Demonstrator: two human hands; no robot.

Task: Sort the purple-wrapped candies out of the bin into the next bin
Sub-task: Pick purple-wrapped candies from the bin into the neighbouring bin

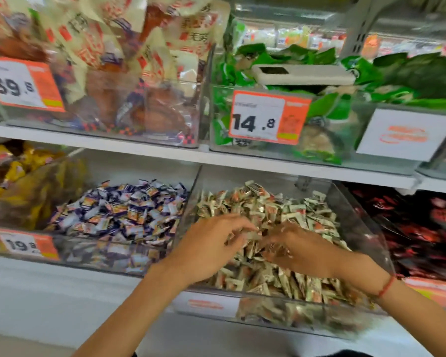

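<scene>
Two clear bins stand side by side on the lower shelf. The left bin [113, 256] holds a heap of purple-wrapped candies [129, 210]. The right bin [358, 228] holds a heap of beige-wrapped candies [268, 202]. Both my hands are inside the right bin, over the beige heap. My left hand [211, 248] has its fingers spread and loosely bent among the wrappers. My right hand [299, 251] lies palm down with fingers digging into the candies. Motion blur hides whether either hand holds a candy. No purple candy shows among the beige ones.
A bin of yellow packets [16, 181] stands at the far left, and a bin of red-black packets [422, 228] at the right. On the upper shelf [165, 153], bins hold large snack bags [113, 60] and green packets [319, 73]. A white device [301, 74] lies on the green packets.
</scene>
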